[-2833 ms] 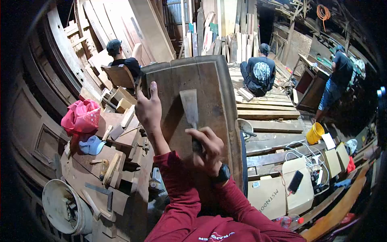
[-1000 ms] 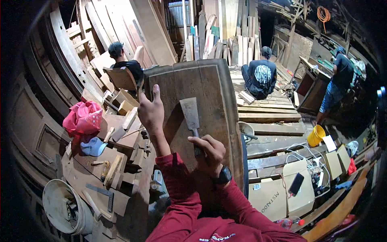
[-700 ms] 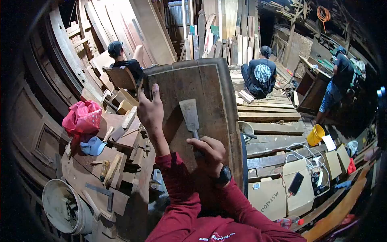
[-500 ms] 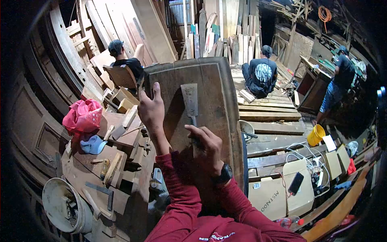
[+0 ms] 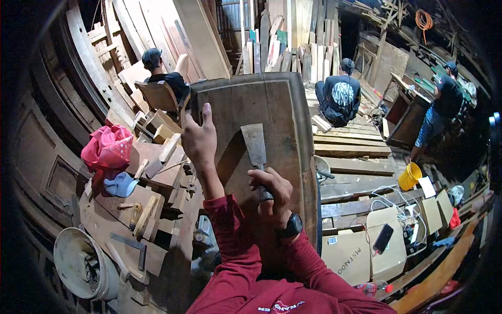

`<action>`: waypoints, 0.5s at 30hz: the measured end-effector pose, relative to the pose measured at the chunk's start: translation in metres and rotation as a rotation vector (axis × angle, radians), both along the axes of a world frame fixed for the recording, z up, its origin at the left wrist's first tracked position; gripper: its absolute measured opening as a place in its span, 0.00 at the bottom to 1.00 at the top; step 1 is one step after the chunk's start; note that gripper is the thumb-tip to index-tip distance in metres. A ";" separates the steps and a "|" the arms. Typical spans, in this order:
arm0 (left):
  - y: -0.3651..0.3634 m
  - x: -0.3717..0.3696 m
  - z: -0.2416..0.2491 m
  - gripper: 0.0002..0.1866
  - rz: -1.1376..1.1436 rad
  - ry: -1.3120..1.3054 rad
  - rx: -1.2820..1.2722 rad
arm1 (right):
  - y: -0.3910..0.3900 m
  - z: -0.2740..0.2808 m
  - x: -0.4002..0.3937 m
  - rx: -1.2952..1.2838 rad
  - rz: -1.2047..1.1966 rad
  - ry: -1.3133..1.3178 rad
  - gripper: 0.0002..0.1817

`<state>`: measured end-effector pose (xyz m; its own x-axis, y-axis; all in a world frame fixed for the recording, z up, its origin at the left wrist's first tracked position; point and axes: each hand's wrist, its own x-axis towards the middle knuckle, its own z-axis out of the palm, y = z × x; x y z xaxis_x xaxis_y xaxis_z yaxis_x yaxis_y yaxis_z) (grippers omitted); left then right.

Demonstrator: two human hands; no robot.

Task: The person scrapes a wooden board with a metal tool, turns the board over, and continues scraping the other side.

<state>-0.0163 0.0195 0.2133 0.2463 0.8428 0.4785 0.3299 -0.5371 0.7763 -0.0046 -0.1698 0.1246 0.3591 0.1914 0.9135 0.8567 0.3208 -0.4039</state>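
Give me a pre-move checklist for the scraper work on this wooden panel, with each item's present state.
1. Right hand holds the scraper by its handle: ok.
2. Left hand is at the left edge of the wooden panel: ok.
3. Left hand is out of the blade's line, off to its left: ok.
4. Blade edge touches the wood: cannot tell.
5. Seated co-worker is apart from the blade: ok.
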 end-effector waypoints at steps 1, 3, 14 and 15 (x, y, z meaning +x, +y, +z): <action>0.003 0.001 0.000 0.40 -0.014 0.014 -0.019 | 0.002 0.000 0.001 -0.012 0.012 -0.024 0.29; 0.005 0.007 -0.004 0.39 0.019 0.015 -0.006 | -0.005 0.006 -0.002 -0.135 -0.087 -0.106 0.28; -0.009 0.013 0.003 0.40 0.002 -0.038 0.085 | -0.012 0.009 -0.006 -0.122 -0.254 -0.054 0.18; -0.009 0.015 0.001 0.40 -0.007 -0.069 0.110 | -0.018 0.010 -0.009 -0.116 -0.257 -0.064 0.19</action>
